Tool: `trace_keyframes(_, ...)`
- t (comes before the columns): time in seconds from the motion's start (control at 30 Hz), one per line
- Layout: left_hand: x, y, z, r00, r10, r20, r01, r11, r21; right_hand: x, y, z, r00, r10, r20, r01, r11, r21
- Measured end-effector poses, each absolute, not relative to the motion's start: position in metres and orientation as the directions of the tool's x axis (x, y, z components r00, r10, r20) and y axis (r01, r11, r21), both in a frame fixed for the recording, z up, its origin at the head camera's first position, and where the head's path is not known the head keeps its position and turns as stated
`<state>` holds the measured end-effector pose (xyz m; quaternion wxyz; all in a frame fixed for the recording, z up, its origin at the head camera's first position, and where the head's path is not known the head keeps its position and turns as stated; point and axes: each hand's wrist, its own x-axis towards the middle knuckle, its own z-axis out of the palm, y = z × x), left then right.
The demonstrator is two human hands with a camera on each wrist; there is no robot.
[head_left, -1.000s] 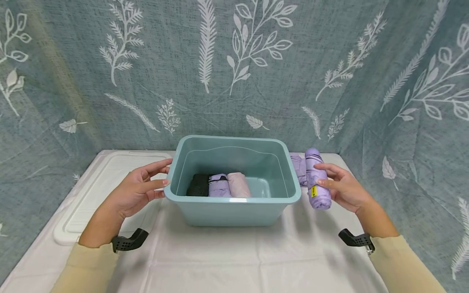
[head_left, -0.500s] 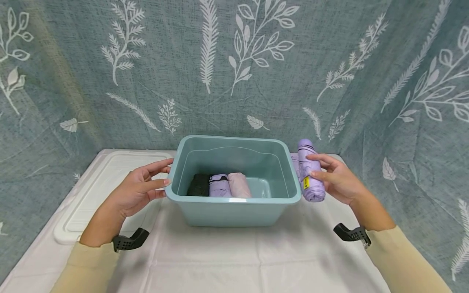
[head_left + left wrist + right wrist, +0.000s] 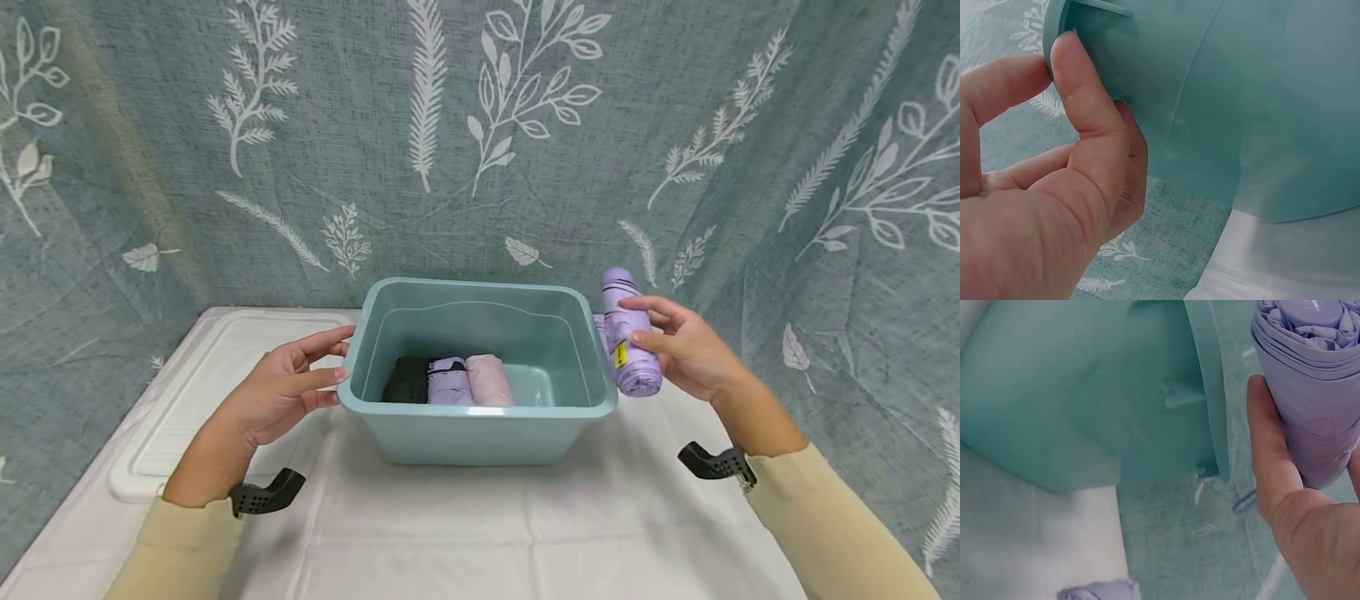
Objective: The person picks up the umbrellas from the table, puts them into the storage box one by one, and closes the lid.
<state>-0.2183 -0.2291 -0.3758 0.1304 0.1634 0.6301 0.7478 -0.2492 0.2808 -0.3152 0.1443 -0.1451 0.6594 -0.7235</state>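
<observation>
In the head view my right hand (image 3: 688,348) grips a rolled lilac folding umbrella (image 3: 633,367) with a yellow tag, thumb on one side and fingers on the other. It is tilted and raised just beyond the right rim of a blue-green plastic bin (image 3: 480,435). The right wrist view shows the gathered end of this umbrella (image 3: 1319,394) close up. My left hand (image 3: 288,383) holds the bin's left rim between thumb and fingers; in the left wrist view the thumb (image 3: 1079,81) presses beneath the lip.
Inside the bin lie a black roll (image 3: 407,380), a lilac roll (image 3: 449,382) and a pale pink roll (image 3: 490,380). Another lilac item (image 3: 602,329) is mostly hidden behind the bin's right side. A white lid (image 3: 217,375) lies on the left; patterned curtains enclose the table.
My right hand has lifted the lilac umbrella and carried it left, closer to the bin's right rim. The left hand and the bin have stayed put.
</observation>
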Motion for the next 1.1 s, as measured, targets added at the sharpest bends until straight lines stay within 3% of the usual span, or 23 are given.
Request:
trace_keyframes(0.73,-0.218,-0.229,-0.375,-0.913,0.400,0.077,0.008,-0.172,0.985,-0.256,0.228,-0.302,-0.916,-0.392,-0.083,0.107,-0.040,-0.994)
trace_keyframes(1.1,-0.219,-0.229,-0.374,-0.917,0.394,0.066,0.003,-0.160,0.987,-0.270,0.205,-0.289,-0.912,-0.351,-0.212,0.180,0.122,-0.976)
